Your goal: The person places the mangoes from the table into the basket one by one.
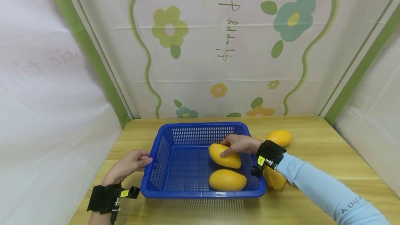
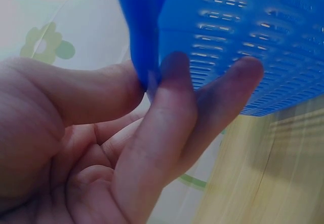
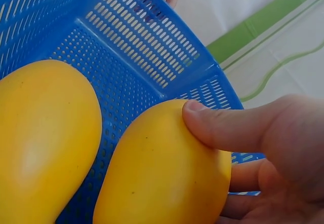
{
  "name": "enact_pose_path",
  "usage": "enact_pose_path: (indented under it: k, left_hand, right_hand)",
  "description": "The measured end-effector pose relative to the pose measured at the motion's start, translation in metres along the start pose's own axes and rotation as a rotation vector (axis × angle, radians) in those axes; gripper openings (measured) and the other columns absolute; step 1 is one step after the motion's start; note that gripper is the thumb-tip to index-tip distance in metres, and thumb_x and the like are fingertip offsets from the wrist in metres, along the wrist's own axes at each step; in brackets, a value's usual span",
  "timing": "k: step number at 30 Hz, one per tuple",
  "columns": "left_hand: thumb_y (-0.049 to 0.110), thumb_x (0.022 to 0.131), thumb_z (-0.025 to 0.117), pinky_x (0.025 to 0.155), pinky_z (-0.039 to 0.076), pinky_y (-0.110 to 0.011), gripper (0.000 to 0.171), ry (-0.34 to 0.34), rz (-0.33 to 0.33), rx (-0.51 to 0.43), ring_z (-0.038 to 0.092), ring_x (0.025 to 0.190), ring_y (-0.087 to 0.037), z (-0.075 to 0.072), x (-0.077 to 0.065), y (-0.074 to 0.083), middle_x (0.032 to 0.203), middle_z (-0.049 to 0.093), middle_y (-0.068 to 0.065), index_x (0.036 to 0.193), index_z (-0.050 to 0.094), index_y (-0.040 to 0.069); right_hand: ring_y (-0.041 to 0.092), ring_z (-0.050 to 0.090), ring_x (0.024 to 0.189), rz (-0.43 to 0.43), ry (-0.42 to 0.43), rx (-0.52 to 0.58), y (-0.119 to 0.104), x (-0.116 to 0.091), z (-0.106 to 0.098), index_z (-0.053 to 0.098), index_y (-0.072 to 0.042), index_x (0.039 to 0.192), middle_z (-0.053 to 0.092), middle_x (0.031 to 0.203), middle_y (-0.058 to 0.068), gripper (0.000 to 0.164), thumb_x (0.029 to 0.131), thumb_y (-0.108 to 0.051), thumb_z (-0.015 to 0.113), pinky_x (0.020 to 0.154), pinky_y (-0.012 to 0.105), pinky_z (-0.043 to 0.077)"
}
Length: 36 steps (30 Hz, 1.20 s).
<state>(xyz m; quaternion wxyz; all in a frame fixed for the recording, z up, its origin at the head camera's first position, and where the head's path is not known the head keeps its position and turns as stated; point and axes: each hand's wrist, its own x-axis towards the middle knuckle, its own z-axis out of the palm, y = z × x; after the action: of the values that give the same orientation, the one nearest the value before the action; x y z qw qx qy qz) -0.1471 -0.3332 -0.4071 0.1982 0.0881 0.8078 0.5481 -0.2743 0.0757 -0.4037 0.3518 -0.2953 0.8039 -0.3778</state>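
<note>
A blue plastic basket with slotted walls stands on the table. My left hand pinches its left rim; the left wrist view shows the thumb on one side of the rim and fingertips against the slotted wall. Inside the basket's right half, my right hand holds a yellow mango, thumb on top and fingers round its far side. A second mango lies nearer the front wall, also visible as the left mango in the right wrist view. Whether the held mango touches the basket floor I cannot tell.
Right of the basket, more mangoes lie on the wooden table: one mango at the back and another mango partly under the right wrist. A printed curtain hangs behind the table, with white fabric on both sides.
</note>
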Motion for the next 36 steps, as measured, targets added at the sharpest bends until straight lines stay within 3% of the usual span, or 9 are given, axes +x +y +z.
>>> enact_pose_path:
  k: [11, 16, 18, 21, 27, 36]
  left_hand:
    - [0.009, 0.105, 0.048, 0.093, 0.06, -0.043, 0.039, 0.01, -0.01, -0.001, 0.071, 0.105, -0.03, 0.002, -0.001, 0.0, 0.112, 0.071, -0.023, 0.133, 0.047, -0.019]
    - [0.008, 0.105, 0.048, 0.093, 0.059, -0.043, 0.039, 0.016, -0.015, 0.002, 0.071, 0.106, -0.03, 0.003, -0.001, 0.0, 0.114, 0.07, -0.024, 0.133, 0.047, -0.019]
    - [0.008, 0.105, 0.048, 0.093, 0.059, -0.043, 0.039, 0.019, -0.017, 0.004, 0.07, 0.106, -0.03, 0.003, -0.001, 0.0, 0.115, 0.07, -0.024, 0.133, 0.047, -0.019]
    - [0.008, 0.105, 0.048, 0.094, 0.059, -0.043, 0.04, 0.016, -0.015, 0.003, 0.07, 0.106, -0.03, 0.003, 0.0, 0.0, 0.115, 0.069, -0.024, 0.134, 0.046, -0.019]
    - [0.01, 0.105, 0.048, 0.094, 0.059, -0.044, 0.04, 0.019, -0.025, 0.009, 0.07, 0.106, -0.03, 0.003, 0.0, -0.001, 0.114, 0.07, -0.022, 0.134, 0.047, -0.019]
    - [0.009, 0.106, 0.047, 0.094, 0.059, -0.043, 0.04, 0.007, -0.011, -0.006, 0.071, 0.105, -0.029, 0.002, 0.0, 0.002, 0.115, 0.07, -0.024, 0.134, 0.047, -0.018]
  right_hand:
    - [0.016, 0.054, 0.072, 0.053, -0.04, -0.077, 0.002, 0.002, 0.006, 0.074, -0.007, 0.103, 0.061, 0.08, 0.001, 0.018, 0.089, -0.019, 0.074, 0.064, 0.024, 0.043]
    - [0.02, 0.058, 0.098, 0.131, -0.012, -0.101, 0.004, 0.002, 0.01, 0.067, -0.006, 0.123, 0.066, 0.111, 0.005, 0.04, 0.088, -0.022, 0.076, 0.09, 0.038, 0.053]
    - [0.023, 0.058, 0.11, 0.148, -0.004, -0.094, 0.004, 0.002, 0.012, 0.061, -0.004, 0.132, 0.064, 0.125, 0.008, 0.05, 0.087, -0.022, 0.077, 0.103, 0.046, 0.05]
    - [0.026, 0.057, 0.116, 0.16, -0.003, -0.082, 0.005, 0.001, 0.015, 0.058, -0.003, 0.134, 0.062, 0.131, 0.012, 0.053, 0.087, -0.021, 0.077, 0.108, 0.051, 0.047]
    - [0.023, 0.059, 0.109, 0.163, -0.005, -0.098, 0.004, 0.001, 0.017, 0.062, -0.004, 0.129, 0.065, 0.124, 0.008, 0.046, 0.088, -0.019, 0.076, 0.105, 0.048, 0.05]
    - [0.019, 0.061, 0.092, 0.118, -0.031, -0.134, 0.002, 0.004, 0.016, 0.07, -0.008, 0.122, 0.071, 0.105, 0.001, 0.03, 0.094, -0.018, 0.069, 0.089, 0.037, 0.055]
